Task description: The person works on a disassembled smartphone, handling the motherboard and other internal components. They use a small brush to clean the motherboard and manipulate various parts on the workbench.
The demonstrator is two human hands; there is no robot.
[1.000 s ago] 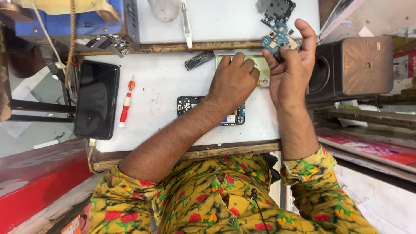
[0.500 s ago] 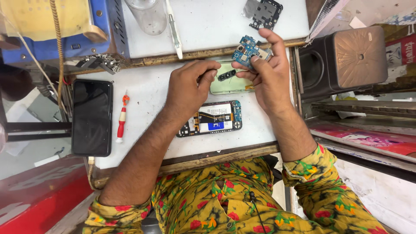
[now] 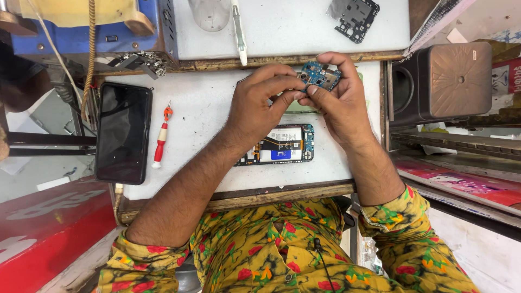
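Both hands pinch the blue circuit board [image 3: 321, 76]: right hand [image 3: 339, 103] steadies it, left hand [image 3: 260, 106] fingertips work its edge, above opened phone [image 3: 282, 145] on table [image 3: 206, 114].

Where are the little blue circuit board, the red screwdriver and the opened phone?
blue circuit board [image 3: 321, 75], head view, on its middle above the fingers
red screwdriver [image 3: 160, 141], head view, on its handle
opened phone [image 3: 285, 144], head view, on its battery area
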